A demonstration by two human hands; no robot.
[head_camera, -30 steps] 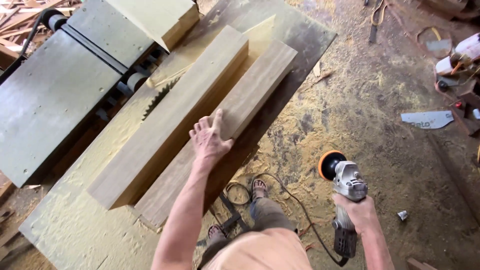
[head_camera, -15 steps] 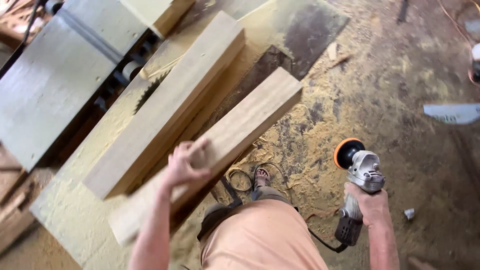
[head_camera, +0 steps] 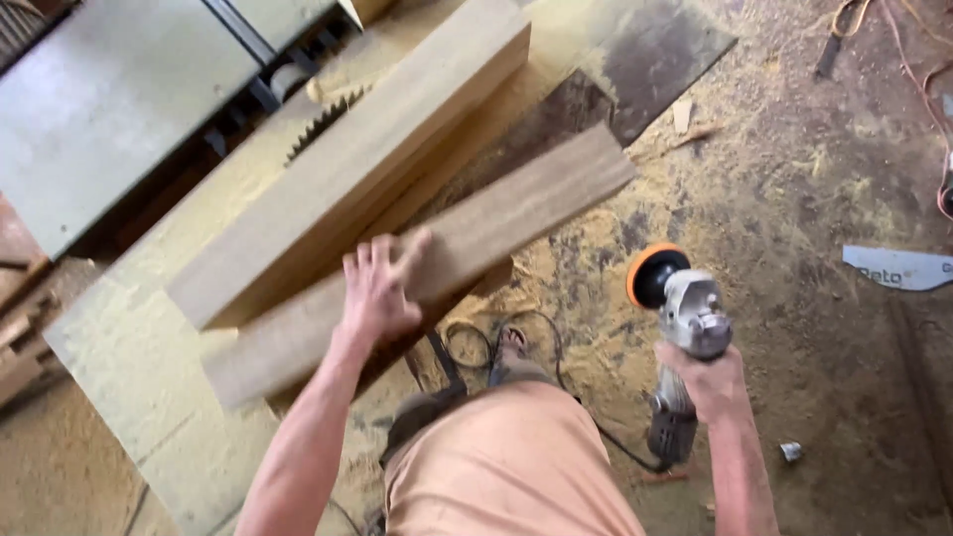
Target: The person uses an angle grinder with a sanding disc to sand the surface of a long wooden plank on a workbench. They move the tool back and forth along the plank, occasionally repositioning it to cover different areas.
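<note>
Long pale wooden plank (head_camera: pixel 516 213) lies slantwise over the sawdust-covered bench top (head_camera: pixel 109 328), blurred, its far end jutting past the bench edge. The left hand (head_camera: pixel 382 288) presses flat on its middle, fingers spread, hiding the wood beneath. A thicker pale timber beam (head_camera: pixel 367 159) sits just beside it, its upper end cut off by the frame. The right hand (head_camera: pixel 707 382) is wrapped tight around a grey angle grinder with an orange-rimmed disc (head_camera: pixel 680 318), whose handle is mostly hidden.
</note>
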